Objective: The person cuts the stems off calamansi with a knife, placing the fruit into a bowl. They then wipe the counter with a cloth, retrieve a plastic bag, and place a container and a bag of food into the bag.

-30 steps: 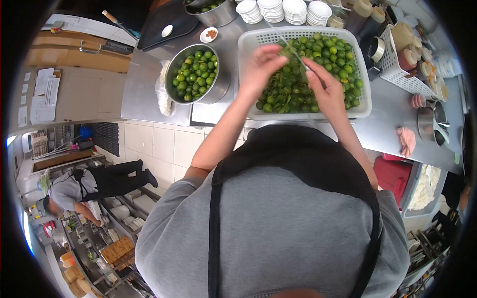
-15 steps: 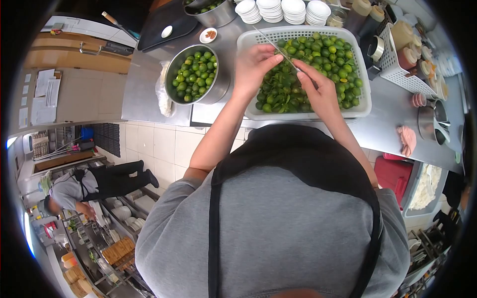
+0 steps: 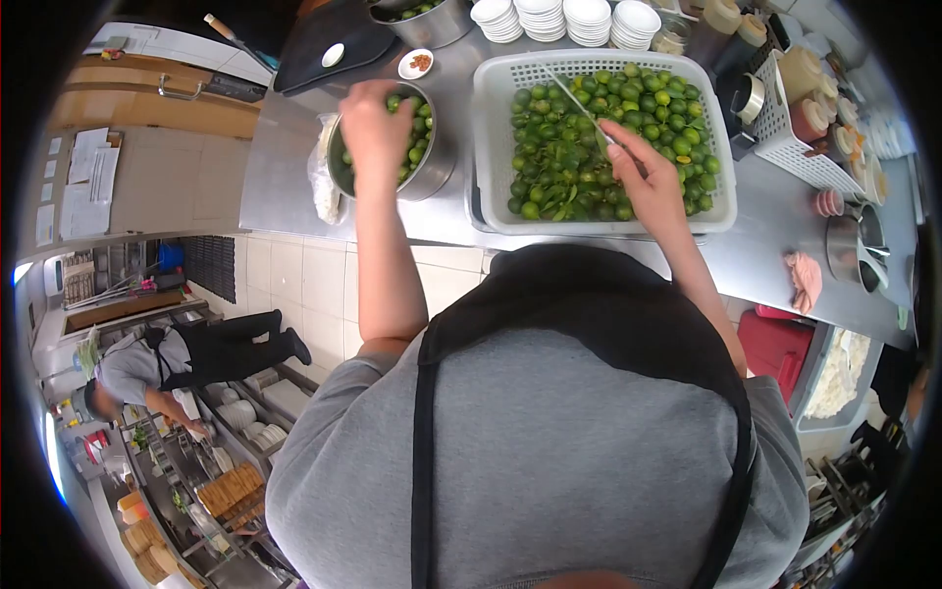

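Head view: left hand (image 3: 378, 123) is over the round silver metal pot (image 3: 439, 162), fingers bent above small green limes (image 3: 417, 155), pinch can't tell; right hand (image 3: 653, 187), nearer the white perforated plastic basket (image 3: 725, 182), pinches a thin silver knife (image 3: 572, 95), blade slanting forward-left.

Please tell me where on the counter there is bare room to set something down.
Bare steel shows between the white basket and the pink cloth, and left of the plastic bag. Only a narrow strip separates basket and pot. Stacked dishes and bottles crowd the back.
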Demonstrator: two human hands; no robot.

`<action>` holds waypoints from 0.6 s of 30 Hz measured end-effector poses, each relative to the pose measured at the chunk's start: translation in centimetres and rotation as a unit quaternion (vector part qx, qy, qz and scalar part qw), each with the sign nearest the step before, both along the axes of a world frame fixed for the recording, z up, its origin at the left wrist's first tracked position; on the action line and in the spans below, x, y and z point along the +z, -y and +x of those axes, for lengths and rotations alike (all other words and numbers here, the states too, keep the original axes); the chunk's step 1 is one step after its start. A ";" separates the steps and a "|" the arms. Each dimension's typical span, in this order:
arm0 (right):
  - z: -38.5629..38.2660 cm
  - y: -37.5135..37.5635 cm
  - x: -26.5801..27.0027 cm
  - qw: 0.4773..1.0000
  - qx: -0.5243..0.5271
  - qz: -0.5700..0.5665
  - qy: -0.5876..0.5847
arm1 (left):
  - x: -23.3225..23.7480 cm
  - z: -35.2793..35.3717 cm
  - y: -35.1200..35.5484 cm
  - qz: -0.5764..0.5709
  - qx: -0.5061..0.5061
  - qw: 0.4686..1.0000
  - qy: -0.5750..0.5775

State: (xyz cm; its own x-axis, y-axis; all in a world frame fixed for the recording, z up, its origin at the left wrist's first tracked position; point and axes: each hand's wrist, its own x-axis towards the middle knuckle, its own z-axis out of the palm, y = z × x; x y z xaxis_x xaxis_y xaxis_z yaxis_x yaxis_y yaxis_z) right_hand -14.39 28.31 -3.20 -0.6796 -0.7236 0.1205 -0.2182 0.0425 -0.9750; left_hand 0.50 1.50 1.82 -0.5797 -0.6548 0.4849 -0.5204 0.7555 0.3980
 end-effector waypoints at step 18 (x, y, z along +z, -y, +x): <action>0.2 -0.5 0.9 0.999 -0.017 0.013 0.043 | -7.2 -7.7 -4.6 0.563 -0.219 0.788 -0.116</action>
State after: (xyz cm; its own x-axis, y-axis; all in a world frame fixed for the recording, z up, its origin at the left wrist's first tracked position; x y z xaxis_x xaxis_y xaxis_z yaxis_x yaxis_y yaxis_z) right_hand -14.14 28.83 -2.31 -0.7107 -0.7023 0.0420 -0.1324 0.0749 -0.9884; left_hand -7.20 6.13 -5.42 -0.8514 -0.5067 -0.1354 -0.1228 -0.0585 0.9907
